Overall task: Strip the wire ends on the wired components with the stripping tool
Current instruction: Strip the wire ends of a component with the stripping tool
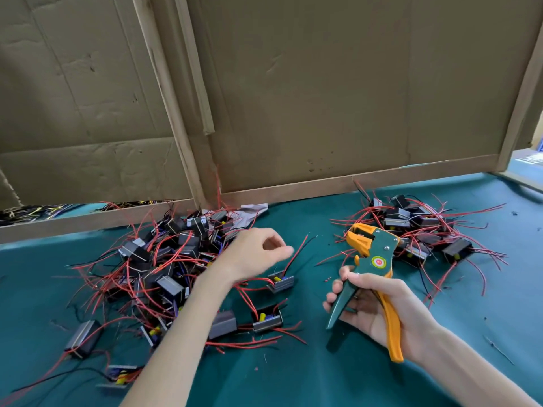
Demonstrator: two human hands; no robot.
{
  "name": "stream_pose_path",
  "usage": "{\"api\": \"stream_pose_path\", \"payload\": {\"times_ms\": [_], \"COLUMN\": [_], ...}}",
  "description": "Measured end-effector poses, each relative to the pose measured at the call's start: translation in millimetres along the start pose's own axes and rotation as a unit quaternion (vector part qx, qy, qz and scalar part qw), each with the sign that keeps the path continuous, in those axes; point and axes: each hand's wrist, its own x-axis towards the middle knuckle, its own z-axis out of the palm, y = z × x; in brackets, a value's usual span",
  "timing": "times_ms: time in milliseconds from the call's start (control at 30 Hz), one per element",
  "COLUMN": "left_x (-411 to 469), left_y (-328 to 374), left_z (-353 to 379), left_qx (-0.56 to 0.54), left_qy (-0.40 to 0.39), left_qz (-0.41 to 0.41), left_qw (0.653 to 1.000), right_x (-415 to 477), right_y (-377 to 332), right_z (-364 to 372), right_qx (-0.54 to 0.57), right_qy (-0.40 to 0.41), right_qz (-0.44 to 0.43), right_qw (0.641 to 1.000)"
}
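No readable text or labels.

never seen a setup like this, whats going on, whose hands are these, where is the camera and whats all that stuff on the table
There is no machine here. A person works with bare hands, and the single picture comes from a camera worn on their head, looking forward and down. The right hand grips a green and orange stripping tool by its handles. The left hand hovers with loosely curled fingers over one small component and seems to hold nothing. On the green mat lie many such boxy components with red and black wires: a big left pile and a smaller right pile behind the tool. Cardboard panels stand at the back.
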Motion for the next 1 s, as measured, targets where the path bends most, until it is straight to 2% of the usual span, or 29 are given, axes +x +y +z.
{"api": "stream_pose_path", "payload": {"times_ms": [167, 267, 367, 467, 567, 733, 1000], "left_x": [3.7, 2.6, -4.3, -15.4, -31.1, -50.2, -52.4], "left_y": [6.7, 6.1, 8.8, 15.2, 21.6, 29.1, 41.7], "left_z": [38.3, 35.2, 23.0, 9.3, -3.1, -15.4, -8.6], "left_qx": [-0.011, -0.142, -0.275, -0.348, -0.36, -0.353, -0.373], "left_qy": [0.031, 0.031, 0.044, 0.061, 0.061, -0.005, 0.027], "left_qz": [0.028, 0.034, 0.048, 0.065, 0.069, 0.091, 0.076], "left_qw": [0.999, 0.989, 0.959, 0.933, 0.928, 0.931, 0.924], "right_x": [0.4, -0.3, -0.8, -1.3, -2.6, -10.2, -14.0], "right_y": [-0.2, 0.1, 1.2, 3.9, 6.8, 6.3, 2.0], "right_z": [-1.5, -1.0, -1.0, -2.8, -2.6, 3.4, 2.7], "right_qx": [-0.016, -0.029, -0.034, -0.062, -0.128, -0.2, -0.252], "right_qy": [-0.008, -0.016, -0.033, -0.068, -0.109, -0.164, -0.173], "right_qz": [0.005, 0.005, 0.01, 0.022, 0.022, 0.015, -0.017], "right_qw": [1.0, 0.999, 0.999, 0.996, 0.985, 0.966, 0.952]}}
